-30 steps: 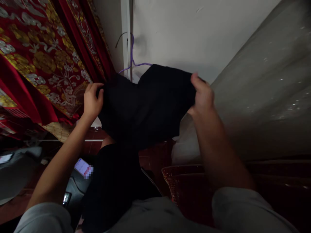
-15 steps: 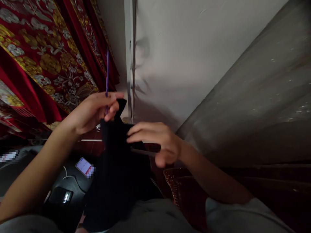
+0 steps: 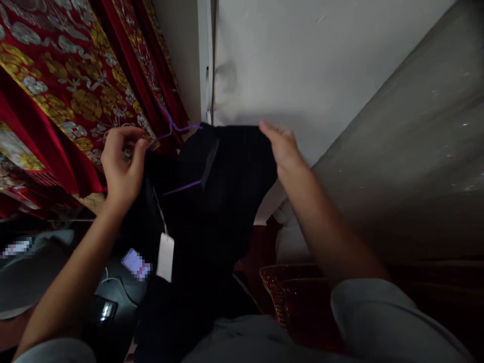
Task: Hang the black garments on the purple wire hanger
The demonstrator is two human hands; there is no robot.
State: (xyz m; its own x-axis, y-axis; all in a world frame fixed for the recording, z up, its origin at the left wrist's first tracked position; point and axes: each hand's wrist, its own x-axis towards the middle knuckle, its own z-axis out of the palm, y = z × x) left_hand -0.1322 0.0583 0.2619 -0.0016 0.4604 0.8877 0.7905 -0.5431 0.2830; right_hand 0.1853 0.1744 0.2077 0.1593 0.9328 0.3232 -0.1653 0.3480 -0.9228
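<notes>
A dark, near-black garment [image 3: 234,186] is spread between my hands, its lower part hanging toward my lap. Inside its neck opening sits a purple clothes hanger [image 3: 173,127], with the hook pointing up and its lower bar showing across the opening. My left hand [image 3: 123,161] pinches the garment's left shoulder beside the hanger's end, thumb against curled fingers. At the opposite shoulder, my right hand [image 3: 283,146] grips the upper edge with the thumb on top; its other fingers are mostly hidden. A white tag [image 3: 165,257] dangles by a string from the garment's front.
Red curtains [image 3: 75,96] with gold and silver patterns hang at the left. A pale wall [image 3: 295,60] rises ahead, and a greyish translucent sheet [image 3: 408,166] covers the right side. At lower left, a lit phone [image 3: 135,263] and a cable rest on a black surface, near another person's knee [image 3: 38,272].
My hands have moved apart, left hand leftward, right hand up and rightward onto the garment. The garment is now stretched wide, and the hanger's shape and the white tag have come into view.
</notes>
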